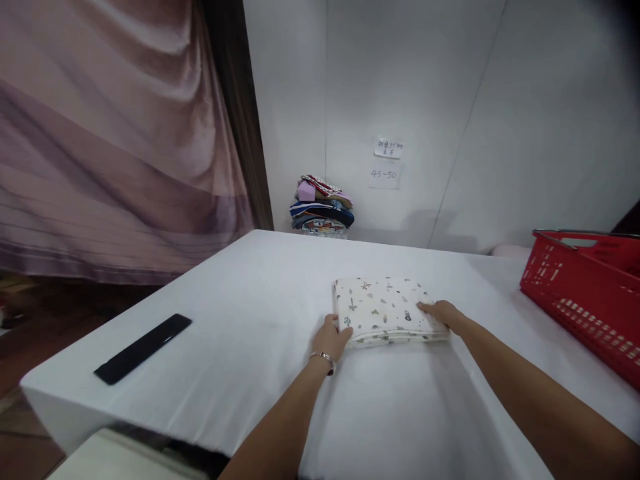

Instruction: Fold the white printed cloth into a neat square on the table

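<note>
A folded white cloth [383,307] with a small scattered print lies flat on the white-covered table [240,333], its layered edge toward me. My left hand [334,337], with a bracelet at the wrist, grips the cloth's near left corner, thumb on top and fingers around the side. At the right side my right hand [443,313] has its thumb on the top of the cloth. The right fingers go over the edge and are mostly hidden.
A red plastic basket [580,293] stands at the table's right. Toward the left edge lies a flat black strip [145,348]. Folded fabrics [323,207] are stacked beyond the far edge, near the wall with paper notes [386,175]. A pink curtain [115,133] hangs left.
</note>
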The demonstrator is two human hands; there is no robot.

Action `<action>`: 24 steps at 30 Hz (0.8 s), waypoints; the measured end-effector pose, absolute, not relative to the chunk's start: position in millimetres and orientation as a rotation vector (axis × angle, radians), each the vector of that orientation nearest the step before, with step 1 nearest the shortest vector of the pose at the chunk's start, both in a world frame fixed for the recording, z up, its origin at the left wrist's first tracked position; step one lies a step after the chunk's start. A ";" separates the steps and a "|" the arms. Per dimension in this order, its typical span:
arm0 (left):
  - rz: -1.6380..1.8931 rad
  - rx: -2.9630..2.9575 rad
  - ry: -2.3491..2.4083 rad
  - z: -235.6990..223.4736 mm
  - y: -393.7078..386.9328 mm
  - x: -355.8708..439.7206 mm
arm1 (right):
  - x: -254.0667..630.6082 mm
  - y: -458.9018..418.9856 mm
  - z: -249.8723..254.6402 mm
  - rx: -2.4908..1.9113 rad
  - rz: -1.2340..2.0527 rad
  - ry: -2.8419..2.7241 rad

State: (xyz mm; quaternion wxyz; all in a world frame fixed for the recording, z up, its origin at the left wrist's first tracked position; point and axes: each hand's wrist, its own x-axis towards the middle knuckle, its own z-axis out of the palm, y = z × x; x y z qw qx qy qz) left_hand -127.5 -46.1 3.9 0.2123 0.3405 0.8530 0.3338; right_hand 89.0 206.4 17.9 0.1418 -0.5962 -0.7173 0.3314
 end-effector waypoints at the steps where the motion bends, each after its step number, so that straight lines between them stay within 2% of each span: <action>1: 0.928 0.950 2.371 3.4 -45.9 -127.9 | 90.0 205.3 20.2 -1.755 1.000 -2.050; 16: 0.901 0.937 2.402 3.1 -47.0 -128.4 | 104.3 199.6 32.4 -1.750 1.633 -1.870; 19: 0.921 0.937 2.403 3.3 -45.8 -130.8 | 107.5 198.5 27.7 -1.692 1.606 -1.907; 24: 0.955 0.940 2.306 5.3 -41.9 -112.4 | 117.5 205.8 20.8 -1.629 1.333 -1.930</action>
